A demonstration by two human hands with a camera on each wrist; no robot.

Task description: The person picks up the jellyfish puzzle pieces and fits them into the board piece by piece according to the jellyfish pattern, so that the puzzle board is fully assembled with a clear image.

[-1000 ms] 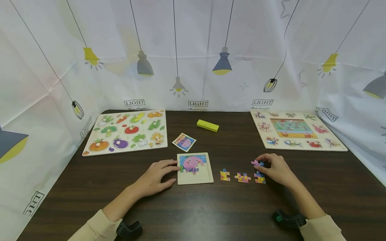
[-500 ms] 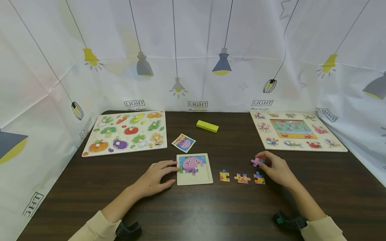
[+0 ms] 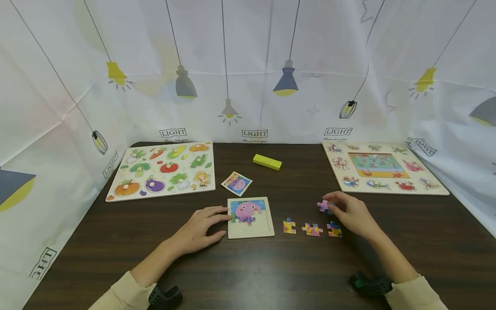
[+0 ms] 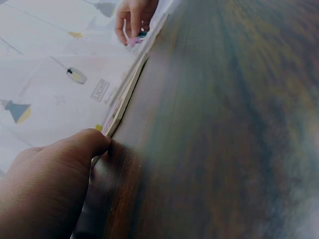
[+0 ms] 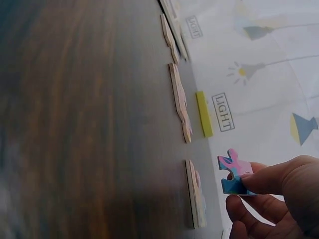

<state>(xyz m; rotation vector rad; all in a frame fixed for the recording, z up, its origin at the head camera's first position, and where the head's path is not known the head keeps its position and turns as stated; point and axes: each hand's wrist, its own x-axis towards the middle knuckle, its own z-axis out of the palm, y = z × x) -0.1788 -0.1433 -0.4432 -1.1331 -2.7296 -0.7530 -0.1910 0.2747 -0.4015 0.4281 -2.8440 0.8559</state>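
The step in hand was judged to be the carrying of a loose puzzle piece [image 5: 233,172] toward the puzzle tray [image 3: 252,231]. The two hands were well apart. The right hand [image 3: 354,216] pinched the piece between thumb and fingers, seemingly clear of the bench [image 3: 248,271], just beyond the rightmost of the three loose pieces [image 3: 312,230]. The left hand [image 3: 201,228] held nothing; its fingers lay extended with tips at the left edge of the tray, apparently to steady it. The tray lay flat, its upper part filled with the pink octopus picture [image 3: 246,209], its lower part and a portion of the right side bare. The next move was judged to call for a pass leftward over the loose pieces, a turn of the piece to match the open edge, and a press downward until flush. The held piece was printed pink and blue, with a rounded pink knob and a deep notch in one side; the thumb covered part of its face. No damage was noted on the visible portion. The three loose pieces, largely yellow in print, lay in a row, apart from one another.
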